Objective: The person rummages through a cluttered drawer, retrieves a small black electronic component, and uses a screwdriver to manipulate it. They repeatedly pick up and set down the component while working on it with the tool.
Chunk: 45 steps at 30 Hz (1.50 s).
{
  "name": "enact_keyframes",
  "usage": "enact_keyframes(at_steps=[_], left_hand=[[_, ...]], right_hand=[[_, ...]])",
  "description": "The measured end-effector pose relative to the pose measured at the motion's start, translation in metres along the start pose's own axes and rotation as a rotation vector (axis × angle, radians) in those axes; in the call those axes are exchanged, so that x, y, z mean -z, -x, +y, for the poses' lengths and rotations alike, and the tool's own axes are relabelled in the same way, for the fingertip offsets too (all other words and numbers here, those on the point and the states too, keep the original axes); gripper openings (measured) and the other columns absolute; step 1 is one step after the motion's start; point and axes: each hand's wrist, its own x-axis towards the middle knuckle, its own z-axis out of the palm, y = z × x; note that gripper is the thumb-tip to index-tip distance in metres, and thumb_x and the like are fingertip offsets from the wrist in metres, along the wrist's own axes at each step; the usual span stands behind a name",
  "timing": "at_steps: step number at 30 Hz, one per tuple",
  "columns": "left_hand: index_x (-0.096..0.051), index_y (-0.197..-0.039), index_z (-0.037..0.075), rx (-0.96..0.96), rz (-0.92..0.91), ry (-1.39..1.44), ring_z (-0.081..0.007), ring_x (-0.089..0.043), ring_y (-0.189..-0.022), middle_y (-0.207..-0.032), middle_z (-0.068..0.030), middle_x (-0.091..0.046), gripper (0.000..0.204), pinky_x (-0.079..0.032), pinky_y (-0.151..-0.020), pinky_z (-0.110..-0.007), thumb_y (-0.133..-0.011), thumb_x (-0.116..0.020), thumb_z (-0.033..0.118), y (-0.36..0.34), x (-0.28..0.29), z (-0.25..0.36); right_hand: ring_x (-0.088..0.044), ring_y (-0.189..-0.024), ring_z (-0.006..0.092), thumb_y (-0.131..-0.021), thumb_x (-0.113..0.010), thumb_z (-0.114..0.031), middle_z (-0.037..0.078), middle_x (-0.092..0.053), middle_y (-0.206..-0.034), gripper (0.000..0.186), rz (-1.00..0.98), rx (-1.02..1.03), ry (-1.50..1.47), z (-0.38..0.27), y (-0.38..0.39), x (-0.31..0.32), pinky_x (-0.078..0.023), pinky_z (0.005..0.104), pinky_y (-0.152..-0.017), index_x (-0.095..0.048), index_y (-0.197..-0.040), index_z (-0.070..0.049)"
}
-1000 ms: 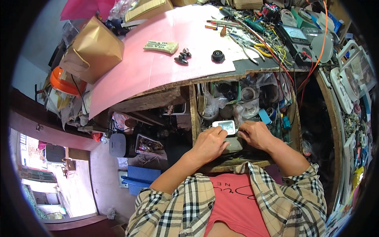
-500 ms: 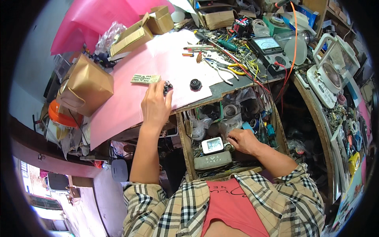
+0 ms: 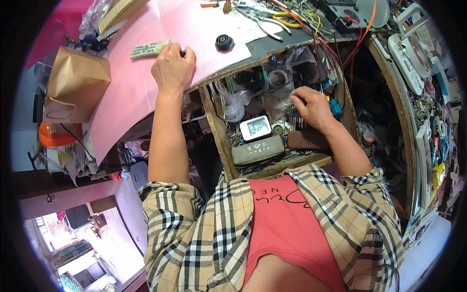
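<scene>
My left hand [image 3: 172, 65] is closed around a small black part [image 3: 182, 53] on the pink sheet [image 3: 124, 97], beside a pale remote control [image 3: 145, 49] and partly hiding both. A round black knob-like piece [image 3: 224, 43] sits to their right. My right hand [image 3: 311, 107] hovers over the cluttered open drawer, fingers curled, their contents hidden. Below it in the drawer lie a small white-rimmed case [image 3: 255, 128], a grey-green oblong case [image 3: 258, 151] and a brown block [image 3: 306, 139].
A brown paper bag [image 3: 78, 85] and orange bowl [image 3: 54, 135] are at left. Pliers [image 3: 267, 31], tangled wires and a meter [image 3: 340, 17] crowd the back of the bench. Appliance parts [image 3: 408, 63] line the right edge. A bright doorway shows at lower left.
My left hand has left the white-rimmed case and moved up to the black part beside the remote. My right hand has lifted away from that case. The view has shifted.
</scene>
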Motion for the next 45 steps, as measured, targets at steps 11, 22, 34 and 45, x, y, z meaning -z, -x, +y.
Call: enact_keyframes(at_steps=[11, 22, 34, 45], left_hand=[[-0.063, -0.075, 0.005, -0.047, 0.097, -0.032, -0.0356, -0.065, -0.071, -0.079, -0.0156, -0.066, 0.031, -0.051, -0.063, -0.044, -0.084, -0.059, 0.034, 0.002, -0.014, -0.010], [-0.060, -0.073, 0.003, -0.111, 0.099, 0.170, -0.0371, -0.063, -0.068, -0.073, -0.0190, -0.061, 0.017, -0.051, -0.062, -0.046, -0.079, -0.065, 0.018, 0.007, -0.009, 0.008], [-0.056, -0.067, 0.002, -0.075, 0.152, 0.347, -0.0364, -0.060, -0.062, -0.066, -0.0170, -0.059, 0.020, -0.049, -0.058, -0.044, -0.077, -0.068, 0.015, 0.009, -0.012, 0.019], [-0.058, -0.071, 0.003, 0.329, 0.134, 1.069, -0.0139, -0.050, -0.046, -0.067, -0.0034, -0.054, 0.030, -0.040, -0.043, -0.027, -0.091, -0.058, 0.025, 0.026, -0.002, 0.007]], right_hand=[[-0.064, -0.077, 0.0332, -0.085, -0.064, -0.011, 0.016, -0.065, -0.084, 0.012, -0.073, -0.086, 0.021, 0.003, -0.003, -0.005, -0.050, 0.0359, -0.067, -0.064, -0.091, -0.001], [-0.060, -0.064, 0.0158, -0.087, -0.064, -0.010, 0.011, -0.064, -0.076, 0.011, 0.033, -0.307, 0.075, -0.015, 0.006, -0.010, -0.047, 0.0273, -0.061, -0.065, -0.090, 0.001], [-0.064, -0.076, 0.0337, -0.084, -0.066, -0.009, 0.017, -0.065, -0.084, 0.011, -0.053, -0.224, 0.216, 0.000, 0.020, -0.035, -0.050, 0.0351, -0.067, -0.064, -0.090, 0.000], [-0.064, -0.077, 0.0341, -0.083, -0.067, -0.014, 0.016, -0.066, -0.084, 0.014, -0.047, -0.231, 0.134, 0.022, 0.020, -0.029, -0.051, 0.0375, -0.067, -0.066, -0.089, -0.001]])
